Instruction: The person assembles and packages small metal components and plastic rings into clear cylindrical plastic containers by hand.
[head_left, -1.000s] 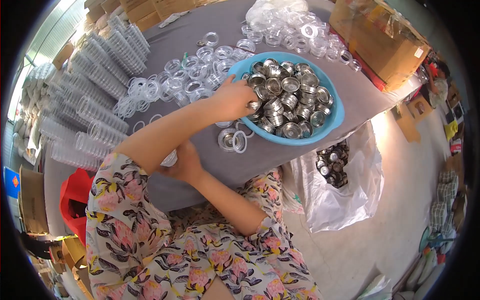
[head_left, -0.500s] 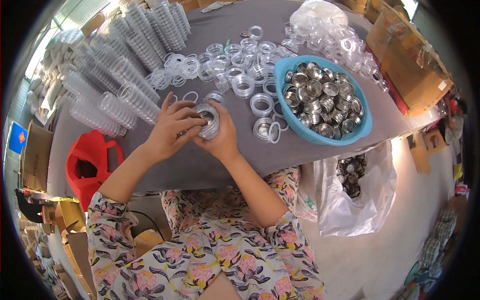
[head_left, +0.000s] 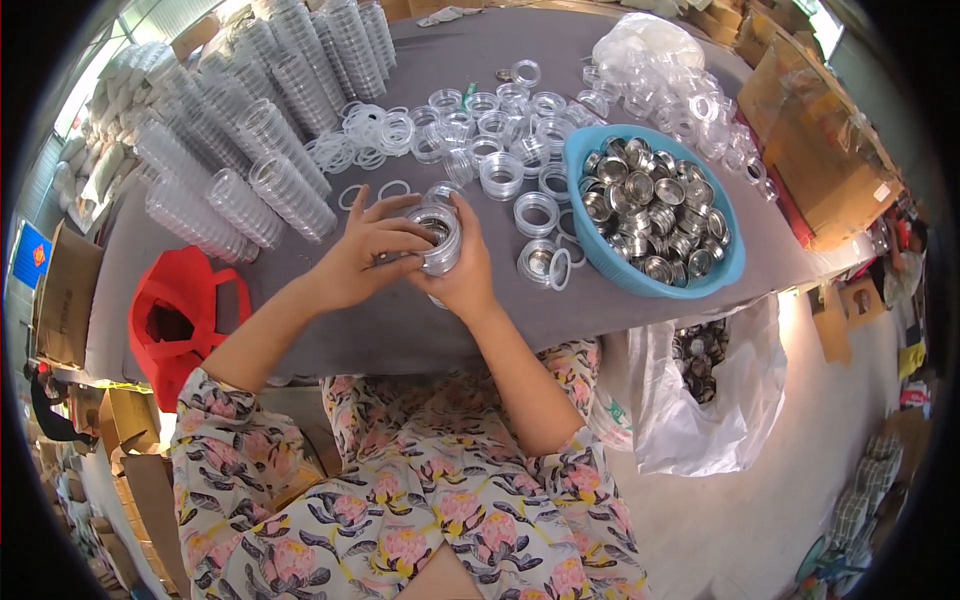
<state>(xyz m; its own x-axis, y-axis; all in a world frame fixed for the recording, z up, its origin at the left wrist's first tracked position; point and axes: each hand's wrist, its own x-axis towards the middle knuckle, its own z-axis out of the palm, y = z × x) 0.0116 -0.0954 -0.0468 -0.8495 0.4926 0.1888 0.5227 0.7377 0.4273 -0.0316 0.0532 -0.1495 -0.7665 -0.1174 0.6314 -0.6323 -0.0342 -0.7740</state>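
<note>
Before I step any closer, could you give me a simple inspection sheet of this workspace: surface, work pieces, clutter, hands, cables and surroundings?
Surface: grey table, partly covered by loose pieces.
Job's things: clear round piece in hand; blue basin heaped with metal pieces; loose clear rings left of it; tall clear stacks at the far left.
Clutter: red bag at the table's near left.
Hands: right hand holds the clear round piece; left hand has its fingers at the opening.
Cables: nothing seen.
Surroundings: cardboard box at the right; white bag with more metal pieces, below the table's near edge.
</note>
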